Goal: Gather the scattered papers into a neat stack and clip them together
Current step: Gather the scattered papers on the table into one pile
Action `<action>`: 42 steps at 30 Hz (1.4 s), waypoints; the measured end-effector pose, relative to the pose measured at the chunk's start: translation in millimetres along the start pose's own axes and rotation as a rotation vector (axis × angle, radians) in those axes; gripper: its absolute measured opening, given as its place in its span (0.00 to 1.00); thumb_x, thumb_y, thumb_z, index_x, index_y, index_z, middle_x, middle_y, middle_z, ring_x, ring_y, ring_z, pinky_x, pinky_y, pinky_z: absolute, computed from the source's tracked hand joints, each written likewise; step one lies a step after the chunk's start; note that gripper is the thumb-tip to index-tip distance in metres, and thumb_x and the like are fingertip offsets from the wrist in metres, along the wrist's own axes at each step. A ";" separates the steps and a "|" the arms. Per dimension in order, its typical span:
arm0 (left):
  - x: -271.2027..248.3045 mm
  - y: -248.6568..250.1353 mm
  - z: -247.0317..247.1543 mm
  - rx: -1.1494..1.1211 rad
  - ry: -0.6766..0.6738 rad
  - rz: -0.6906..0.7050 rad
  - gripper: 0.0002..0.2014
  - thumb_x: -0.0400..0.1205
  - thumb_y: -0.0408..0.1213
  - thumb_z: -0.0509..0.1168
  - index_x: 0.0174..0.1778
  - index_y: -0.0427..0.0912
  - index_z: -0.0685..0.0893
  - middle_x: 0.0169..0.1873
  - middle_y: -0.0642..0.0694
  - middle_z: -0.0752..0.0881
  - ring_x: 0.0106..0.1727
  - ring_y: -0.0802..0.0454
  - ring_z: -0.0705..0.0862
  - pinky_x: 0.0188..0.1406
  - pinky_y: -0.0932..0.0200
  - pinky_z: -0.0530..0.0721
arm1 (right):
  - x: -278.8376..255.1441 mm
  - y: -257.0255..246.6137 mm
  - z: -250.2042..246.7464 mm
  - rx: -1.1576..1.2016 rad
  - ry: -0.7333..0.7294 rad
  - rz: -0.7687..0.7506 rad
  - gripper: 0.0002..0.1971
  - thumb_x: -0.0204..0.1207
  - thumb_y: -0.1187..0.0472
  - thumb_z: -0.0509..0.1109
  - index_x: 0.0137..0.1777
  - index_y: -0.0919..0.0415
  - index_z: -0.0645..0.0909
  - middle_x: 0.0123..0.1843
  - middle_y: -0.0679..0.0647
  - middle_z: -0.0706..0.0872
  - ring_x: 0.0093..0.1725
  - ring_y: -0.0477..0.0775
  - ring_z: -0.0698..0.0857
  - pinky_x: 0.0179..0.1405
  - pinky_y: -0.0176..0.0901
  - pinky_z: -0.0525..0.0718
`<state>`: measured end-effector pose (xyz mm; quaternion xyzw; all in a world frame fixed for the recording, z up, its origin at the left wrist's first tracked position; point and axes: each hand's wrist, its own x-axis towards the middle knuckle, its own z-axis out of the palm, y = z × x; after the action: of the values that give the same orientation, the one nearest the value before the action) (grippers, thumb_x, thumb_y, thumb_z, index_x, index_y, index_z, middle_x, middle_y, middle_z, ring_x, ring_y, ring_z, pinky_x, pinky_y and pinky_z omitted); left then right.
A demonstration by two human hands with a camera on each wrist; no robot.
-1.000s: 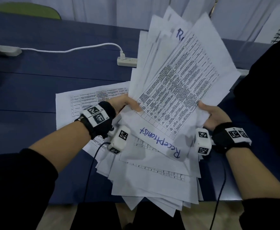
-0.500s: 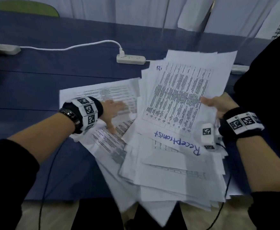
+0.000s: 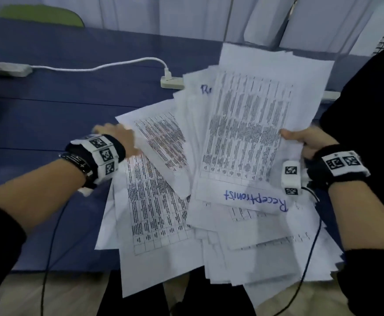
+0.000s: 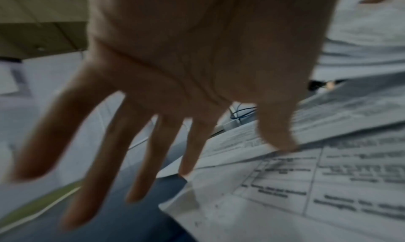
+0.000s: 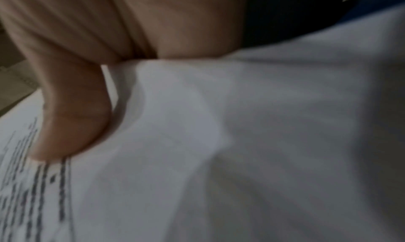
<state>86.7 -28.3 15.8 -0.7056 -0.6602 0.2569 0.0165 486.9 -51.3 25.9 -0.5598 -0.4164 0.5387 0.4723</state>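
Observation:
A messy bundle of white printed papers (image 3: 243,137), its top sheet marked "Receptionist" in blue, fans out low over the blue table (image 3: 49,115). My right hand (image 3: 300,139) grips the bundle's right edge, thumb (image 5: 72,124) pressed on top of the paper (image 5: 219,141). More loose sheets (image 3: 154,201) lie slanted to the left and overhang the table's front edge. My left hand (image 3: 111,133) hovers at their upper left corner with fingers (image 4: 98,159) spread straight; its thumb tip touches a sheet's edge (image 4: 274,159). No clip is in view.
A white power strip (image 3: 171,82) with a plugged cable lies behind the papers, and another strip (image 3: 4,68) sits far left. A green chair back (image 3: 43,15) stands beyond the table. Thin black cables hang from both wrists over the front edge.
The bundle has come down from upright to nearly flat. My left hand let go of it and moved out left to the loose sheets; my right hand kept its hold.

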 end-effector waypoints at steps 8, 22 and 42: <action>5.6 13.2 6.4 -0.389 -0.273 0.050 0.60 0.69 0.54 0.75 0.82 0.44 0.36 0.82 0.37 0.57 0.82 0.40 0.60 0.77 0.48 0.65 | 15.6 -3.8 39.2 -0.229 0.063 0.161 0.40 0.33 0.50 0.89 0.49 0.61 0.81 0.37 0.50 0.92 0.49 0.55 0.86 0.49 0.46 0.87; 24.2 5.0 12.7 -0.954 -0.046 -0.150 0.27 0.78 0.37 0.69 0.68 0.24 0.73 0.60 0.32 0.79 0.60 0.37 0.79 0.55 0.49 0.78 | 31.3 17.1 108.9 -0.702 0.200 0.225 0.33 0.78 0.59 0.68 0.76 0.76 0.58 0.78 0.65 0.69 0.76 0.62 0.71 0.69 0.44 0.72; 31.7 19.6 3.5 -2.487 0.174 -0.032 0.20 0.86 0.37 0.56 0.74 0.35 0.72 0.55 0.42 0.85 0.51 0.49 0.86 0.50 0.52 0.86 | 7.3 20.1 66.9 0.028 0.036 0.197 0.12 0.66 0.59 0.77 0.45 0.62 0.80 0.32 0.50 0.90 0.44 0.52 0.86 0.33 0.37 0.87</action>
<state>103.3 -2.1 -5.2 -0.2494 -0.4606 -0.5892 -0.6152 420.0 -43.0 6.5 -0.6011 -0.3431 0.5780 0.4323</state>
